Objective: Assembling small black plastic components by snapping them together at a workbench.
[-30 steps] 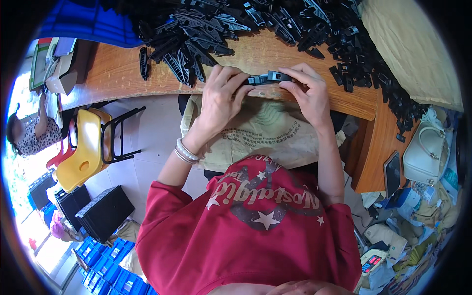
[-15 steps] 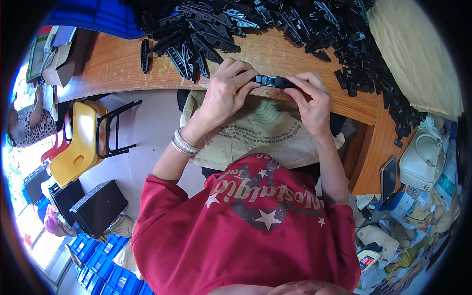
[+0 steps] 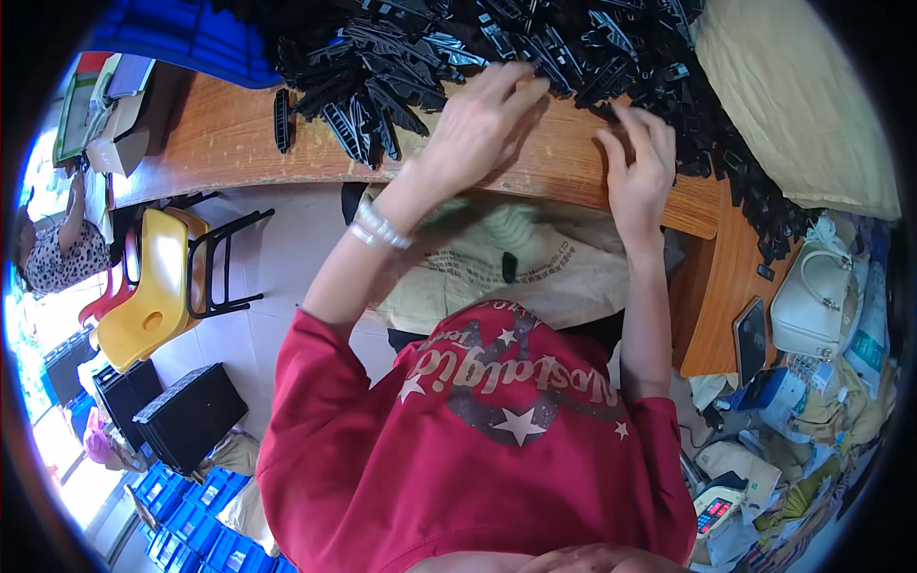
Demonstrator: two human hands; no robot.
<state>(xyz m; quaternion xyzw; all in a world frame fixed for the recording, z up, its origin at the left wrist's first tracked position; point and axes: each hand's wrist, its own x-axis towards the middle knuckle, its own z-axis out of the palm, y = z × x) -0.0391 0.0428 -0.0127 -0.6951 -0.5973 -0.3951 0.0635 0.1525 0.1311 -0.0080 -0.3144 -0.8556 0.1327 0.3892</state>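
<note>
My left hand (image 3: 482, 119) reaches over the wooden table, fingers stretched forward and slightly bent at the edge of a pile of long black ribbed plastic parts (image 3: 387, 57). It is a little blurred, and I see nothing in it. To its right, my right hand (image 3: 642, 167) has thumb and fingers apart, with its fingertips by a heap of smaller black plastic pieces (image 3: 702, 158). Below the table edge, a black plastic piece (image 3: 510, 267) shows against the printed beige sack (image 3: 573, 277) at my lap. Neither hand touches that piece.
A blue bin (image 3: 191, 38) stands at the far left of the table (image 3: 220, 143). A full beige sack (image 3: 802, 105) borders the heap at right, with a phone (image 3: 752, 339) and a white handbag (image 3: 812, 306) nearer. Yellow chairs (image 3: 158, 277) and black cases (image 3: 191, 415) stand at left.
The black clip-like piece both hands held has been let go and now shows lower, against the sack. Both hands have moved apart and forward to the black parts.
</note>
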